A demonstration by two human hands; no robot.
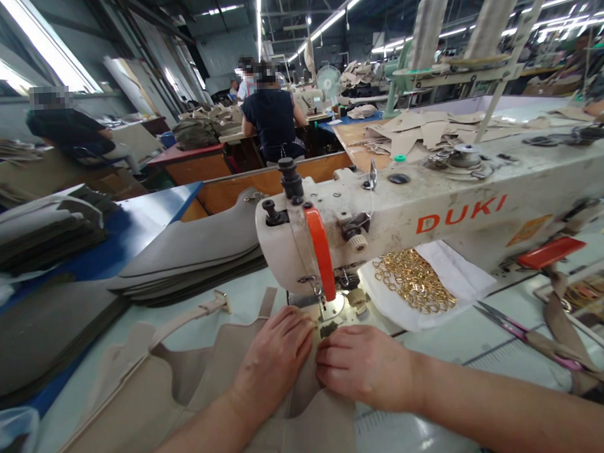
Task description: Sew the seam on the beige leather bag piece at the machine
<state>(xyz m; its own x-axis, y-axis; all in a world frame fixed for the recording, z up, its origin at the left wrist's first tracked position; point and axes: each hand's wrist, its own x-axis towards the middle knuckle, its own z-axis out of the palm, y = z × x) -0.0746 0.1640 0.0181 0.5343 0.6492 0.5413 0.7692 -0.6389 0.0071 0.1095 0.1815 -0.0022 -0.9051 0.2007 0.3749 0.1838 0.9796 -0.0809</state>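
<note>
A white sewing machine point(381, 216) with an orange guard fills the middle of the view, its needle area lit. Under it lies a beige fabric piece point(189, 398) that spreads toward me and to the left, with a narrow strap and metal buckle point(220, 302). My left hand point(275, 351) rests on the fabric just left of the presser foot, fingers bent together over it. Right beside the needle, my right hand point(365, 367) grips the fabric's edge with curled fingers. Both hands hide the part of the fabric they hold.
Gold rings point(419, 281) lie on white cloth behind the needle. Scissors point(516, 327) and a tray of metal parts point(598, 300) sit to the right. Stacked grey-beige pieces point(197, 251) stand left. Thread cones point(430, 24) rise above. A person point(272, 117) sits ahead, another point(72, 133) far left.
</note>
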